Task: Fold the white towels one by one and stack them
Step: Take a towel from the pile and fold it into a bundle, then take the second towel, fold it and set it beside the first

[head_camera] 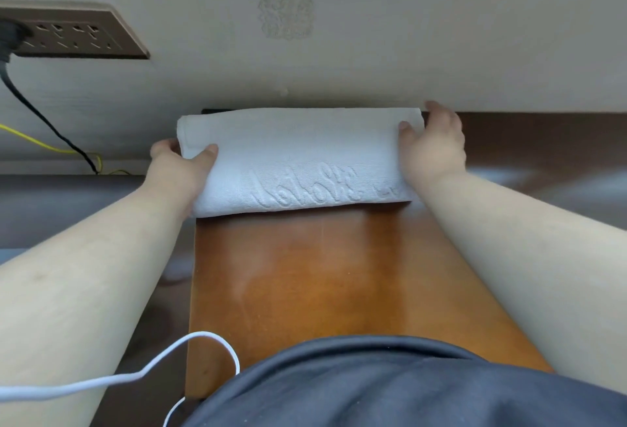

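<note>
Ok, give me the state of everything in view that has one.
white towel: folded, lying at the table's far end
left hand: grips the towel's left end
right hand: grips the towel's right end
power strip: one black plug in

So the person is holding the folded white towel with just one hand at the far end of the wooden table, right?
Not quite. The head view shows both hands holding it: the left hand grips the left end of the white towel and the right hand grips the right end. The rest is right: the towel is folded and lies at the far end of the wooden table, by the wall.
</note>
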`<state>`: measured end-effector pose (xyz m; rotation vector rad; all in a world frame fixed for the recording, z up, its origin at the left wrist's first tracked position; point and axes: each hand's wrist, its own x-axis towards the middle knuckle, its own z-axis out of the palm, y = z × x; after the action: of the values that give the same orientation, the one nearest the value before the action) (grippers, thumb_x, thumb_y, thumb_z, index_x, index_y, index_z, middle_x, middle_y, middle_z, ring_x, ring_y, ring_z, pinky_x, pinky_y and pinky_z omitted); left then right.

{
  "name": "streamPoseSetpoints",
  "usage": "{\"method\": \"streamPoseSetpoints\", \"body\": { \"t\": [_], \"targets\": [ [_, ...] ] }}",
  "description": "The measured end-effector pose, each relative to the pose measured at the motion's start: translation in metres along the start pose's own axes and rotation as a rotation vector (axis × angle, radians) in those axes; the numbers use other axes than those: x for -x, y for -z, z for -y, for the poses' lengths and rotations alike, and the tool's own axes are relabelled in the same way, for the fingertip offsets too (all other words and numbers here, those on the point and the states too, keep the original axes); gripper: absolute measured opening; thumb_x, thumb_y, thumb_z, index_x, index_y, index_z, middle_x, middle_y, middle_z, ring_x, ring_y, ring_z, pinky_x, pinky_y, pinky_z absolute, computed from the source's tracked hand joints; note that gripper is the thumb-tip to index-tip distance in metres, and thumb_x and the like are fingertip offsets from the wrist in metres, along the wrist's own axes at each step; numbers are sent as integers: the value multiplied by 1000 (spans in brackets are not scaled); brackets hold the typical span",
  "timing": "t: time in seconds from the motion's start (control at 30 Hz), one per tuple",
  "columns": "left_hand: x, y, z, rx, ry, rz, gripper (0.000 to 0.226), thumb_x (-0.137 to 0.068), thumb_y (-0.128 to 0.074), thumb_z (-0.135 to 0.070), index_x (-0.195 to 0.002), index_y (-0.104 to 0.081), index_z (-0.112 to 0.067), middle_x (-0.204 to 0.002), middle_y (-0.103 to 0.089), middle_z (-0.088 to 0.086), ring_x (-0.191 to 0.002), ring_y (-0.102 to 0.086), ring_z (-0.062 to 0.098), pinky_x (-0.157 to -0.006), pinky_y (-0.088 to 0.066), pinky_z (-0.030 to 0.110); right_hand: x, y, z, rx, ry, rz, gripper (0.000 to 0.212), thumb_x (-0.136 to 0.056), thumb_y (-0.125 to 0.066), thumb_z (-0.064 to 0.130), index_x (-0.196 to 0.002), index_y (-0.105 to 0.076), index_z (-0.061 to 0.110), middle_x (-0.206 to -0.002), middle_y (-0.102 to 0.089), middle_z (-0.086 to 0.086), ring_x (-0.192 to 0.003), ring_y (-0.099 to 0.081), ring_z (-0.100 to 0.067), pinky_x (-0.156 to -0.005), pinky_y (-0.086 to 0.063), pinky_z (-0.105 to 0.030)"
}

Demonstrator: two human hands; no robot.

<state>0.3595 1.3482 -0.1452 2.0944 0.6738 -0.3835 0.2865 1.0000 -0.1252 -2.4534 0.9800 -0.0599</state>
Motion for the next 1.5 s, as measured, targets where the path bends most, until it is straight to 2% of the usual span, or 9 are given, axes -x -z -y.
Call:
{"method": "streamPoseSetpoints", "body": {
  "t": [0.1,0.17,0.27,0.43,0.6,0.73,0.8,0.9,1.5],
  "targets": [
    [10,1,-8,-154,-92,-128,84,-81,-70,-46,-147,-25,-22,-141,-43,6,-118,-49,31,-93,-45,38,26,-14,6,307,365,113,59,-99,-38,48,-153,-27,27,-164,-15,-6,-150,-13,-28,-118,-13,-54],
    [23,-3,-14,-454,-522,-288,69,-83,-64,-31,-145,-34,-22,-143,-41,15,-127,-42,38,-103,-36,46,30,-19,3,399,383,213,60,-100,-24,52,-156,-17,30,-166,-8,-3,-152,-2,-25,-119,-7,-57],
    [36,-19,-18,-784,-1040,-59,61,-91,-48,-23,-150,-34,-18,-154,-31,18,-139,-29,39,-113,-26,51,21,-16,1,406,362,312,66,-97,-17,59,-157,-9,32,-166,-3,0,-152,3,-23,-121,-7,-55],
    [36,-27,-20,-1101,-796,193,61,-99,-32,-37,-155,-9,-29,-164,0,6,-148,-1,32,-118,-11,52,19,0,9,457,366,472,76,-94,-21,69,-157,0,33,-166,8,2,-152,10,-20,-121,-3,-53],
    [74,-27,-64,-1049,-853,206,68,-89,-51,-25,-153,-25,-23,-162,-13,13,-147,-14,32,-118,-17,44,37,55,6,402,409,333,74,-96,-31,66,-157,-9,31,-166,-5,-1,-153,1,-21,-121,-7,-53],
    [137,-42,-108,-999,-1013,261,41,-88,-53,-24,-129,-56,-23,-145,-45,9,-130,-43,27,-107,-33,36,53,122,-30,390,374,208,64,-98,-36,59,-154,-27,29,-165,-14,-1,-152,-1,-22,-120,-8,-55],
    [179,-56,-131,-988,-1057,293,25,-87,-50,-24,-107,-63,-29,-123,-58,1,-109,-57,24,-91,-44,32,60,160,-61,371,294,158,61,-99,-35,59,-152,-31,30,-165,-15,-1,-152,0,-23,-120,-7,-55],
    [247,-83,-152,-987,-1215,315,24,-88,-45,-25,-105,-61,-32,-117,-58,-3,-99,-59,22,-82,-45,32,79,217,-119,313,166,74,61,-98,-35,61,-151,-34,31,-164,-18,0,-152,-1,-23,-121,-8,-53],
    [688,-291,-183,-679,-1563,463,45,-91,-54,-40,-135,-47,-31,-139,-47,4,-122,-51,24,-101,-40,36,247,533,-486,191,-148,-299,74,-90,-58,53,-151,-35,18,-155,-39,-7,-145,-26,-30,-119,-21,-41]
  ]
}}
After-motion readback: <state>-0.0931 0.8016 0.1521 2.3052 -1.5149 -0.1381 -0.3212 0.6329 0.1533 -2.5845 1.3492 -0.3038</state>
